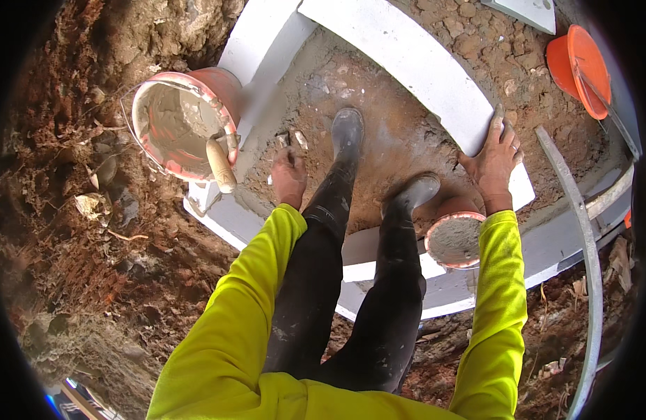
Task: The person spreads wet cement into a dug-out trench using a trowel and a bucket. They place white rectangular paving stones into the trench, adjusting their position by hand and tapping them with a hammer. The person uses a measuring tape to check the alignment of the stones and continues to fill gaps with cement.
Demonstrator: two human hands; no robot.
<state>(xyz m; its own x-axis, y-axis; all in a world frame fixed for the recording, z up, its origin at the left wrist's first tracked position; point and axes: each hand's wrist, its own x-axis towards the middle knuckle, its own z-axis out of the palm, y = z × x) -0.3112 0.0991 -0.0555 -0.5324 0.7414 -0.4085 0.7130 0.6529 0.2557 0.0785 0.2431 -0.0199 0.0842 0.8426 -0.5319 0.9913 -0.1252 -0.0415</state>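
My left hand point(289, 178) is low over the muddy ground inside the white block walls, its fingers curled in. A small dark piece point(284, 139) and a whitish chip point(300, 140) are at its fingertips; what the fingers hold, if anything, I cannot make out. With thumb and fingers on opposite sides, my right hand point(492, 162) grips the top of a long white block point(414, 59). Beside that forearm is a small bucket point(454, 240) full of grey mortar. To the left, a wooden-handled tool point(220, 166) leans on the rim of a larger mortar-smeared bucket point(228, 91).
My boots point(347, 133) stand on the mud between the block walls. An orange bucket point(578, 70) is at the far right, near a long curved grey strip point(582, 238). Rough brown earth point(78, 231) rises on the left. Another pale block point(529, 12) is at the top right.
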